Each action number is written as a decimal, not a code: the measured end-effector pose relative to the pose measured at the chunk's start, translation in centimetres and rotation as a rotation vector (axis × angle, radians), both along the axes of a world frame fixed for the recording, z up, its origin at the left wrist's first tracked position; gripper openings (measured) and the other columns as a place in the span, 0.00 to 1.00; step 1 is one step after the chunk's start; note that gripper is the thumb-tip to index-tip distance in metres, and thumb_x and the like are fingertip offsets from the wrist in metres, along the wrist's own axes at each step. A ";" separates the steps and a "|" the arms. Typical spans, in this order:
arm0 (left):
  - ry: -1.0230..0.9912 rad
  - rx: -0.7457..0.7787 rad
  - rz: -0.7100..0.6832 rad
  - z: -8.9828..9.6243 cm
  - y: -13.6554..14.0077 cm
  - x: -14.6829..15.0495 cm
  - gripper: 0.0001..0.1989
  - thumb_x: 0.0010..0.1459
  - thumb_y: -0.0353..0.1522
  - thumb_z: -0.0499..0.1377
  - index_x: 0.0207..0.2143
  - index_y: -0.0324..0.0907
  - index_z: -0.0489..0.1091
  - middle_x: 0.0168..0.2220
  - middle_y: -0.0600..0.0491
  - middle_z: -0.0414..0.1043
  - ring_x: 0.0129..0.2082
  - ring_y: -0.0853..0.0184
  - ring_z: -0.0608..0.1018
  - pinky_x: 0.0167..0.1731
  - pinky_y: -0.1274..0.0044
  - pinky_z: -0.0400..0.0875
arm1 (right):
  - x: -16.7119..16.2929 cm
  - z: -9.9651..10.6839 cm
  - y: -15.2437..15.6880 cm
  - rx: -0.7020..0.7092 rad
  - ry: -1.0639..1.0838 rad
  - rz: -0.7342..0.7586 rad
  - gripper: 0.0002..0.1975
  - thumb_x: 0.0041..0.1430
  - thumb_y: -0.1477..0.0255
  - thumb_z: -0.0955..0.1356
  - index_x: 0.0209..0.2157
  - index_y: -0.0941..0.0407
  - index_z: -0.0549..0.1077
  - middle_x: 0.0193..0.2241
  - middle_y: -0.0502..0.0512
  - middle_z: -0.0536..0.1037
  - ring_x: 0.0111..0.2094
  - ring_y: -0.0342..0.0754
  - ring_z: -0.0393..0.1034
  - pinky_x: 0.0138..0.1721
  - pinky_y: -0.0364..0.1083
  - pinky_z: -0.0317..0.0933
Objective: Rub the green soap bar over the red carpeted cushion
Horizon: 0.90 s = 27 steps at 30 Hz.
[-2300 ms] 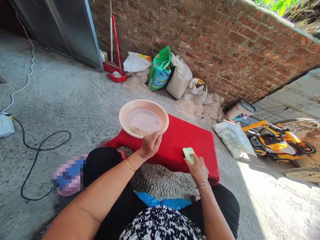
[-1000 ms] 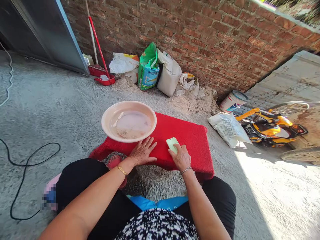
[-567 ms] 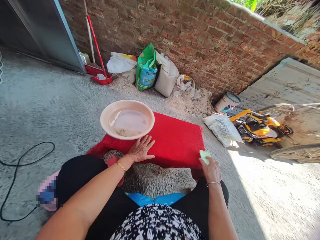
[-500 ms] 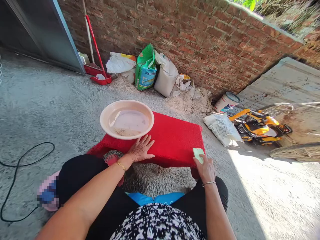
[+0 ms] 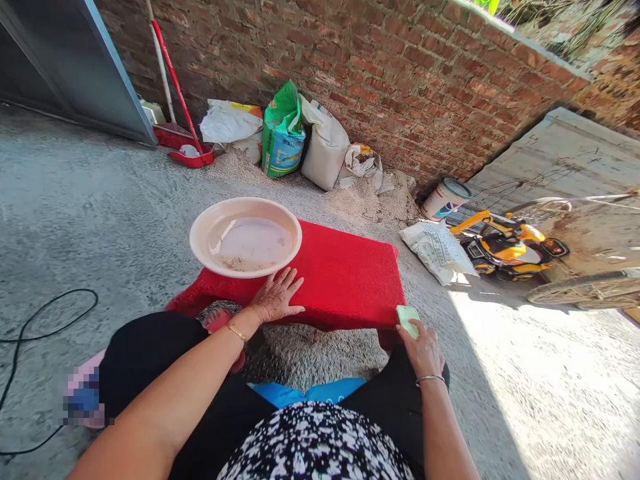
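A red cloth (image 5: 345, 267) covers a low bench in front of my knees. On its left end stands a beige basin (image 5: 203, 250) with cloudy water and some bits of debris in it. My left hand (image 5: 274, 297) lies flat on the cloth by the basin's near rim, fingers spread. At the cloth's near right corner, my right hand (image 5: 424, 348) grips a flat, pale green block (image 5: 408, 319) with rounded corners. The block's underside is hidden, and I cannot tell what kind of thing it is.
Sacks, among them a green one (image 5: 284, 137), lean against the brick wall beside spilled grain (image 5: 373, 199). A red dustpan (image 5: 193, 158) stands left of them. To the right are a paint bucket (image 5: 445, 200), a yellow toy excavator (image 5: 510, 248) and a wheel. A black cable (image 5: 23, 340) lies at left.
My right hand has moved slightly right and down with the pale green block, to the cloth's corner. My left hand stays flat by the basin. The whole view has shifted a little.
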<state>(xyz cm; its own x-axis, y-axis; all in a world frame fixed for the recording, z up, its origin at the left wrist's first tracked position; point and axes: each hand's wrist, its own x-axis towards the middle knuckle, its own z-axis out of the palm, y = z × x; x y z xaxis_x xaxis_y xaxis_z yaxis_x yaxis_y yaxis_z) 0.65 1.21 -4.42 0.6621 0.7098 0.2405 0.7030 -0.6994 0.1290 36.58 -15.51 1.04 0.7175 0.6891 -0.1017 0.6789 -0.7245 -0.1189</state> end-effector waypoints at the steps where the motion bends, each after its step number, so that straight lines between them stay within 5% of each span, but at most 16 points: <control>1: 0.005 0.002 0.000 0.0 0.0 0.0 0.38 0.53 0.51 0.59 0.60 0.40 0.62 0.63 0.39 0.56 0.64 0.49 0.58 0.62 0.57 0.45 | 0.1 0.2 0.0 0.004 -0.007 -0.022 0.28 0.58 0.48 0.59 0.55 0.47 0.66 0.46 0.58 0.67 0.44 0.56 0.69 0.43 0.53 0.62; 5: 0.042 0.009 0.000 -0.1 -0.1 0.0 0.38 0.54 0.51 0.58 0.61 0.39 0.61 0.64 0.37 0.55 0.64 0.49 0.57 0.62 0.57 0.44 | -2.3 1.0 2.3 0.056 0.021 0.044 0.26 0.58 0.49 0.60 0.53 0.46 0.67 0.44 0.57 0.67 0.43 0.54 0.69 0.43 0.51 0.61; 14: 0.016 0.019 0.006 -0.5 -0.3 0.1 0.39 0.53 0.52 0.58 0.62 0.41 0.60 0.64 0.39 0.55 0.64 0.49 0.57 0.61 0.57 0.47 | -15.6 0.4 11.4 0.116 0.026 0.644 0.21 0.59 0.53 0.63 0.52 0.46 0.68 0.41 0.53 0.66 0.40 0.48 0.66 0.34 0.43 0.58; 17: 0.024 0.011 0.002 -0.6 -0.3 0.1 0.40 0.53 0.53 0.57 0.63 0.42 0.58 0.64 0.40 0.55 0.65 0.50 0.57 0.61 0.57 0.47 | -17.5 0.0 12.9 0.090 0.001 0.733 0.22 0.59 0.53 0.63 0.53 0.46 0.67 0.42 0.55 0.66 0.42 0.49 0.66 0.35 0.43 0.58; 20: 0.027 0.003 0.006 -0.5 -0.2 0.1 0.38 0.53 0.53 0.57 0.61 0.42 0.60 0.64 0.40 0.55 0.65 0.50 0.56 0.61 0.58 0.47 | -15.5 -0.3 13.2 0.057 -0.003 0.651 0.22 0.60 0.52 0.63 0.53 0.45 0.67 0.42 0.55 0.66 0.43 0.50 0.66 0.36 0.45 0.59; 27: 0.060 -0.010 0.008 -0.3 -0.2 0.1 0.39 0.54 0.54 0.56 0.61 0.40 0.60 0.64 0.38 0.53 0.65 0.49 0.55 0.62 0.57 0.45 | -3.7 0.0 9.7 0.006 0.042 0.165 0.28 0.58 0.48 0.59 0.55 0.46 0.66 0.46 0.58 0.67 0.47 0.55 0.68 0.44 0.52 0.62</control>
<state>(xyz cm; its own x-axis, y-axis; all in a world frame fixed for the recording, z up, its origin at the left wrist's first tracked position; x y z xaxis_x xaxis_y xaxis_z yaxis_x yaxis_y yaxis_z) 0.72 0.99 -4.73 0.6696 0.7171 0.1936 0.7149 -0.6929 0.0937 32.87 -5.77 1.06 0.5898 0.7979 -0.1245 0.7829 -0.6027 -0.1540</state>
